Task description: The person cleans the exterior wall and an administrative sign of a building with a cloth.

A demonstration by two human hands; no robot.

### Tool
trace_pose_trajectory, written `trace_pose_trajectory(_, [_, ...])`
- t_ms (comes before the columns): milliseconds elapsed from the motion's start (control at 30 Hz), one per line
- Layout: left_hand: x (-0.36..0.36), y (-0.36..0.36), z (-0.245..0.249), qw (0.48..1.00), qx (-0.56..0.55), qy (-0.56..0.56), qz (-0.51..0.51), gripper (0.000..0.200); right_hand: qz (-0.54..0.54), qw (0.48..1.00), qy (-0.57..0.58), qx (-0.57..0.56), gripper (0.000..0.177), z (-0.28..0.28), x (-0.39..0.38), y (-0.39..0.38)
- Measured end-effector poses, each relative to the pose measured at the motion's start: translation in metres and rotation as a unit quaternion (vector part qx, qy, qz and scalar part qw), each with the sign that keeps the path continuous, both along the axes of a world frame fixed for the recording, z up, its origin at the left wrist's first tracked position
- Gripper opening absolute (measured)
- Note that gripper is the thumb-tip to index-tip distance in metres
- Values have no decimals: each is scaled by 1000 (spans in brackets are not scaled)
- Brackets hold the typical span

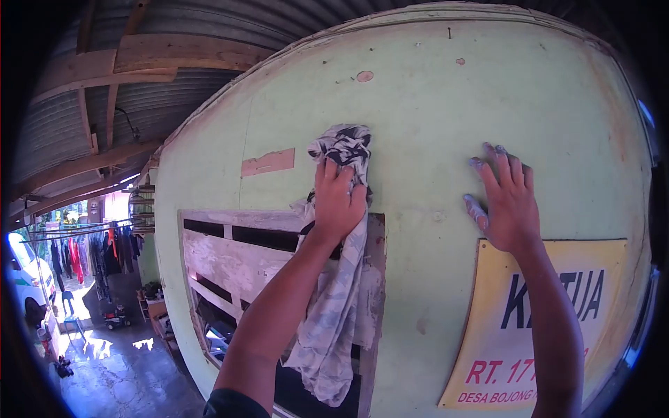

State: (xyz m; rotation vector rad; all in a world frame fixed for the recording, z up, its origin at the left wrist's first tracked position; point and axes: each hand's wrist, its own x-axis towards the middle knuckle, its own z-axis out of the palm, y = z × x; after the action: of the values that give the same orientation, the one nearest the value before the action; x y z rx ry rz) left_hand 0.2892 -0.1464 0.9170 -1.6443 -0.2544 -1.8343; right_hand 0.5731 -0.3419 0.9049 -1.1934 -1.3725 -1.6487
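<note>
A grey and white patterned cloth with dark patches is bunched at its top under my left hand, whose fingers press and grip it against the green wall. The rest of the cloth hangs down in front of a wooden-framed opening. My right hand is raised at the wall with its fingers spread and nothing held. Greyish smears coat several of its fingertips and the thumb. Just below it, a yellow sign with black and red letters is partly covered by my right forearm.
The slatted opening sits low in the wall. A pinkish patch and a nail are higher up. Wooden beams hold a corrugated roof. At the left are hanging clothes, a white vehicle and a blue chair.
</note>
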Motion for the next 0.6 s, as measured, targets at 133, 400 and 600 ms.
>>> trace_pose_trajectory(133, [58,-47,-7,997,40,63,1,30,-9,1000,-4,-4,58,-1,0,-2])
trace_pose_trajectory(400, [173,-132,-42,955,-55,144,-254,27,303,953,11,-16,55,11,36,-4])
trace_pose_trajectory(600, [163,-121,-151,988,-99,84,-80,34,150,982,-9,-112,49,-20,27,-30])
